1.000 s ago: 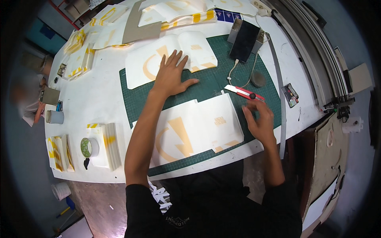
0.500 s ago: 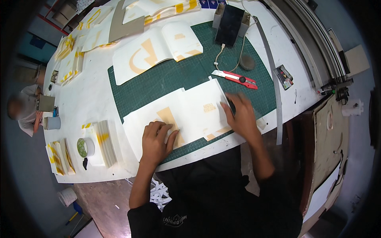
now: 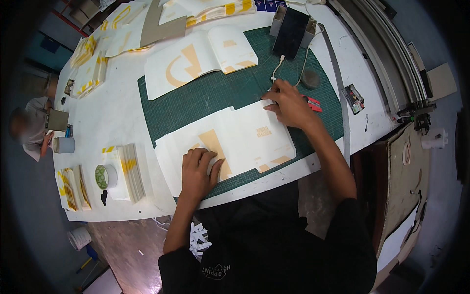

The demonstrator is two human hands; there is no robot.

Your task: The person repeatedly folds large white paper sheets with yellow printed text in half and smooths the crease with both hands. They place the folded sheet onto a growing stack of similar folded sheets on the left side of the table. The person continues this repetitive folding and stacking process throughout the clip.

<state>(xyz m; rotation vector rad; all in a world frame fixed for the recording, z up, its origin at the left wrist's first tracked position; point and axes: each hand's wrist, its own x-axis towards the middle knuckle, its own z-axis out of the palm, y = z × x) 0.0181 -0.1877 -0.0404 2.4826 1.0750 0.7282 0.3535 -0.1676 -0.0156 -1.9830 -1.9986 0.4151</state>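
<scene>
A white printed sheet (image 3: 240,132) with pale orange shapes and notched edges lies on the green cutting mat (image 3: 196,105) before me. My left hand (image 3: 198,171) rests on its left part, fingers bent and thumb spread away from them. At the sheet's far right corner, my right hand (image 3: 291,105) has thumb and fingertips closed on the edge. Most of a red utility knife (image 3: 312,104) is hidden behind that hand; only its red end shows. Beyond lies a second, folded printed sheet (image 3: 188,63) with the same pale orange pattern.
A dark phone (image 3: 292,32) with a cable leans on grey blocks. A long metal ruler (image 3: 338,73) and a small box (image 3: 353,98) lie right of the mat. Stacked yellow-white sheets (image 3: 129,171) and a tape roll (image 3: 105,177) sit left. Another person (image 3: 36,122) is at far left.
My right hand has moved from the sheet's right edge up to its far corner, now covering most of the knife. The sheet's right edge now lies lower. My left hand has stayed on the sheet.
</scene>
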